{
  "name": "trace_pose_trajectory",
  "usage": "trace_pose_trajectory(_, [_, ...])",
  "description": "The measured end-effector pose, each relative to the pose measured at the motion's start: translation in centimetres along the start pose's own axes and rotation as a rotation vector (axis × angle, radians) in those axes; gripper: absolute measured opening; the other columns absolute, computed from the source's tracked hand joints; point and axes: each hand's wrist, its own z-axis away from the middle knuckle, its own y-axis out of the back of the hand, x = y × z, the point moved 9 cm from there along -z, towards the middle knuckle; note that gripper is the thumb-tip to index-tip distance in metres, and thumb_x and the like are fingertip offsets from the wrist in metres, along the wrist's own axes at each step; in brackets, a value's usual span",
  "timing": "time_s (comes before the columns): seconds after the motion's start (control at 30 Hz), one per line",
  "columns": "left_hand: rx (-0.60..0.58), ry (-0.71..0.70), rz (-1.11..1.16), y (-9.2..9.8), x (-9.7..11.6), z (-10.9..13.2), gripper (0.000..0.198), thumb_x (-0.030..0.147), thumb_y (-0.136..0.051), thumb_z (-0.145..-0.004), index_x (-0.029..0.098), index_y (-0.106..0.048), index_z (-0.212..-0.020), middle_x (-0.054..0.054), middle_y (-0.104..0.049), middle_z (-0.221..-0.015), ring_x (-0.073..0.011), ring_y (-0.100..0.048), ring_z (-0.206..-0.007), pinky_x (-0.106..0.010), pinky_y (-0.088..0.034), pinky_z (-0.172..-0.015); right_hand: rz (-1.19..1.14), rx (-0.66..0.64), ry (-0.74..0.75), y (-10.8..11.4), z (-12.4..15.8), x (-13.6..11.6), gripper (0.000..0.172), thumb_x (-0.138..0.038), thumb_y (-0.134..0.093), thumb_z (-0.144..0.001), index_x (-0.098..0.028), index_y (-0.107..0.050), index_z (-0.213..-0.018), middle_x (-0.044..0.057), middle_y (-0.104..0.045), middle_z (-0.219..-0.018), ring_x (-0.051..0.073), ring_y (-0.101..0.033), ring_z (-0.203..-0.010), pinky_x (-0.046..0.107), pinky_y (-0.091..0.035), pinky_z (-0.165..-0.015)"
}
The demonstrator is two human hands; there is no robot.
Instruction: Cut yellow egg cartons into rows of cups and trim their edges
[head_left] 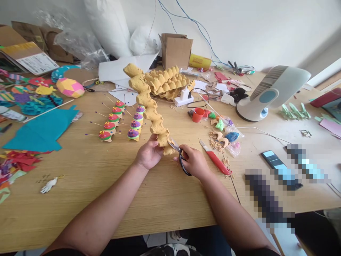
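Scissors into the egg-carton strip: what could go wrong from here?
1. The scissors blades sit close to the left hand holding the egg-carton strip; a slip might nick a finger.
2. The red knife lies beside the right hand, blade apparently out; a sideways move could catch it.

The left hand (148,155) and right hand (195,164) are bare, as are both forearms. Dark sleeve edges show high up: the left sleeve (57,251) and the right sleeve (255,251). Dark trousers (210,242) cover the lap.
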Motion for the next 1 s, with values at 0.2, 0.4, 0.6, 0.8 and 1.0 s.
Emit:
trace_pose_trajectory(0.2, [0.0, 0.02, 0.014, 0.05, -0.17, 0.06, 0.049, 0.018, -0.076, -0.072, 0.029, -0.069, -0.12, 0.0, -0.075, -0.11, -0.0187, -0.069, -0.092, -0.031, -0.054, -0.076, 0.0, 0.001, 0.009, 0.04, 0.04, -0.14, 0.037, -0.048, -0.071, -0.093, -0.021, -0.065, -0.118, -0.003, -0.061, -0.072, 0.015, -0.052, -0.065, 0.026, -0.03, -0.061])
trace_pose_trajectory(0.4, [-0.013, 0.028, 0.027, 0.02, -0.19, 0.05, 0.05, 0.019, -0.076, -0.072, 0.028, -0.068, -0.121, 0.0, -0.076, -0.11, -0.0192, -0.07, -0.091, -0.032, -0.055, -0.076, -0.003, 0.003, 0.028, 0.12, 0.09, -0.26, 0.037, -0.049, -0.069, -0.094, -0.022, -0.066, -0.118, -0.003, -0.061, -0.071, 0.015, -0.052, -0.063, 0.025, -0.03, -0.06])
trace_pose_trajectory(0.6, [-0.025, 0.033, 0.028, -0.08, -0.26, 0.04, 0.056, 0.019, -0.076, -0.073, 0.03, -0.066, -0.127, 0.0, -0.077, -0.108, -0.0201, -0.07, -0.091, -0.032, -0.054, -0.076, -0.014, 0.013, 0.028, 0.13, 0.05, -0.21, 0.036, -0.049, -0.069, -0.094, -0.022, -0.066, -0.118, -0.003, -0.06, -0.07, 0.014, -0.052, -0.062, 0.025, -0.031, -0.06])
trace_pose_trajectory(0.8, [-0.031, 0.045, 0.047, -0.03, -0.57, 0.05, 0.062, 0.02, -0.076, -0.073, 0.03, -0.063, -0.133, -0.001, -0.077, -0.103, -0.0203, -0.07, -0.086, -0.031, -0.052, -0.07, -0.045, 0.019, 0.022, 0.17, 0.03, -0.13, 0.036, -0.05, -0.067, -0.095, -0.022, -0.066, -0.118, -0.004, -0.058, -0.07, 0.014, -0.051, -0.063, 0.025, -0.032, -0.061])
trace_pose_trajectory(1.0, [-0.036, 0.053, 0.065, -0.25, -0.63, 0.08, 0.057, 0.02, -0.078, -0.073, 0.029, -0.065, -0.127, -0.001, -0.077, -0.101, -0.0202, -0.07, -0.085, -0.031, -0.052, -0.069, -0.035, 0.014, 0.011, 0.26, 0.09, -0.09, 0.034, -0.05, -0.068, -0.094, -0.023, -0.067, -0.115, -0.004, -0.059, -0.07, 0.014, -0.05, -0.062, 0.024, -0.032, -0.061])
